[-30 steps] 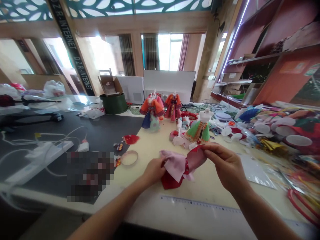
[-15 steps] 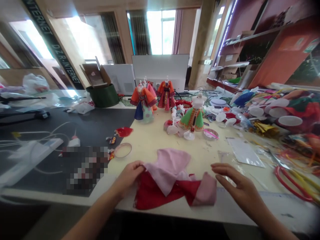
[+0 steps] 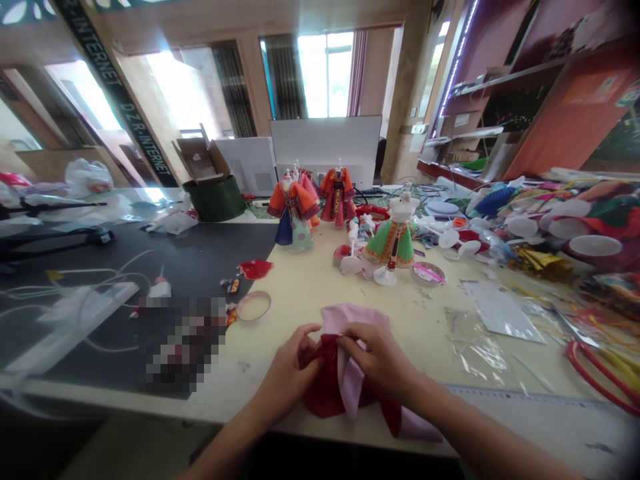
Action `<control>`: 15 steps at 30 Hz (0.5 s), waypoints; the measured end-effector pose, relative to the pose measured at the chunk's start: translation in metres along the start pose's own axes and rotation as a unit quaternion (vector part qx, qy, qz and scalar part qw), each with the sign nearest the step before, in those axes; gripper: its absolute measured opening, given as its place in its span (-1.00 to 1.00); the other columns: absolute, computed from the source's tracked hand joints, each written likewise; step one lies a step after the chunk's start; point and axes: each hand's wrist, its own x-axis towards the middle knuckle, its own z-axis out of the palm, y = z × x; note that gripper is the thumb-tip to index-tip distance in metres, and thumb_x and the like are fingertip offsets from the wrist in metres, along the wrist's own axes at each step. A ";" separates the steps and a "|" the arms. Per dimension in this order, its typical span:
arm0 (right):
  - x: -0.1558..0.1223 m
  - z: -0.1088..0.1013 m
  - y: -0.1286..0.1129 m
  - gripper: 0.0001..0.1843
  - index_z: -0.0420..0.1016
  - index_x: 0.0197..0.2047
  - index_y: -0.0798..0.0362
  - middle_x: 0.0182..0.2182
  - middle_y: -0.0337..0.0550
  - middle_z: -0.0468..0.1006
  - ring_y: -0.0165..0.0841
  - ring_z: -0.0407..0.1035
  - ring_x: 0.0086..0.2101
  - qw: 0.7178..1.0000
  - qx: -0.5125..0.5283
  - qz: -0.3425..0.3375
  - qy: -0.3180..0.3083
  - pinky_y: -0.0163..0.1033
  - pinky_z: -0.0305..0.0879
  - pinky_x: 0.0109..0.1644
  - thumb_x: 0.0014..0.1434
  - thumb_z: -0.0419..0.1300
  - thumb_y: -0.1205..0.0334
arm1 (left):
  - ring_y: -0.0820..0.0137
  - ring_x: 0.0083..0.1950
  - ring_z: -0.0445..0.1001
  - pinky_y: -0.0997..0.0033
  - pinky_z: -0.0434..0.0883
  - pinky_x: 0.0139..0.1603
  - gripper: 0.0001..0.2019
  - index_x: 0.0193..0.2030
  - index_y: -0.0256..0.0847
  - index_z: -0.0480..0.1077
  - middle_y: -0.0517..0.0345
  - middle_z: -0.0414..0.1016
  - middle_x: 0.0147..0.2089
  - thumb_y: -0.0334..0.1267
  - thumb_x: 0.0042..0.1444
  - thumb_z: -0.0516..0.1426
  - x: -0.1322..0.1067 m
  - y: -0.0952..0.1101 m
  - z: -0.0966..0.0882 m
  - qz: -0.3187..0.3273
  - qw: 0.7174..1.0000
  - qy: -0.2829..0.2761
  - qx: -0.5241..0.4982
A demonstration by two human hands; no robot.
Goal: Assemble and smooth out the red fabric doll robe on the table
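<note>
A small red and pink doll garment (image 3: 345,383) lies on the cream table (image 3: 310,293) close to its front edge. My left hand (image 3: 290,367) pinches the red cloth at its left side. My right hand (image 3: 377,357) grips the pink fold in the middle of the garment. Both hands are closed on the cloth and almost touch each other.
Dressed doll stands (image 3: 293,213) and a green one (image 3: 393,240) stand farther back. A tape ring (image 3: 253,307) lies to the left, plastic sleeves (image 3: 493,313) to the right. Craft clutter (image 3: 565,233) fills the right side; a ruler (image 3: 525,400) runs along the front edge.
The garment lay spread flat with my right hand hovering open beside it; now my right hand has come left and gripped the pink fold, bunching the cloth between both hands.
</note>
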 end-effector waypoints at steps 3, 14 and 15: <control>0.000 -0.008 0.008 -0.69 0.24 -0.58 0.03 -0.63 -0.29 0.30 -0.42 0.20 -0.54 0.996 0.077 0.043 0.029 -0.31 0.11 -0.46 0.17 0.04 0.16 | 0.40 -0.37 0.38 0.46 0.32 -0.34 -0.70 -0.07 -0.25 0.35 0.23 0.39 -0.44 -0.17 0.08 0.13 0.002 -0.001 -0.002 -0.019 0.999 -0.019 -0.030; -0.015 -0.028 0.025 -0.69 0.38 -0.53 0.07 -0.57 -0.25 0.40 -0.41 0.27 -0.49 0.928 0.313 0.144 0.142 -0.29 0.22 -0.35 0.10 0.15 0.03 | 0.41 -0.37 0.41 0.48 0.33 -0.36 -0.69 -0.31 -0.28 0.44 0.13 0.52 -0.38 -0.02 0.04 0.18 0.003 0.000 -0.016 -0.109 0.987 0.004 -0.119; -0.014 -0.032 0.026 -0.71 0.42 -0.50 0.08 -0.55 -0.24 0.43 -0.40 0.29 -0.47 0.921 0.328 0.145 0.150 -0.28 0.24 -0.32 0.08 0.18 0.04 | 0.41 -0.37 0.41 0.49 0.33 -0.36 -0.70 -0.30 -0.27 0.43 0.14 0.52 -0.38 -0.02 0.03 0.19 0.004 0.002 -0.018 -0.112 0.985 0.018 -0.128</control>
